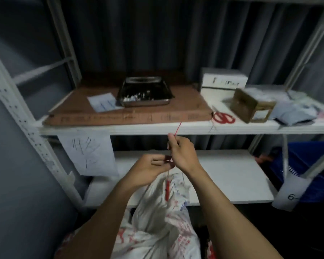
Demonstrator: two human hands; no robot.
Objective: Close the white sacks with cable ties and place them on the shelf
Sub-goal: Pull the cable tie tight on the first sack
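Observation:
A white sack (pixel 153 217) with red print stands low in the middle, its neck gathered up under my hands. A red cable tie (pixel 178 128) runs from the neck upward, and a red strip hangs down at the sack's top. My right hand (pixel 180 152) pinches the tie's thin tail, which sticks up past the shelf edge. My left hand (pixel 150 167) pinches the tie at the gathered neck, just below and left of the right hand. The white lower shelf (pixel 232 174) lies right behind the sack.
The upper shelf carries brown cardboard (pixel 127 116), a metal tray (pixel 144 92), red scissors (pixel 223 117), a white box (pixel 223 81) and a small brown box (pixel 251 105). A paper sheet (pixel 88 152) hangs at left. A blue crate (pixel 310 171) sits at right.

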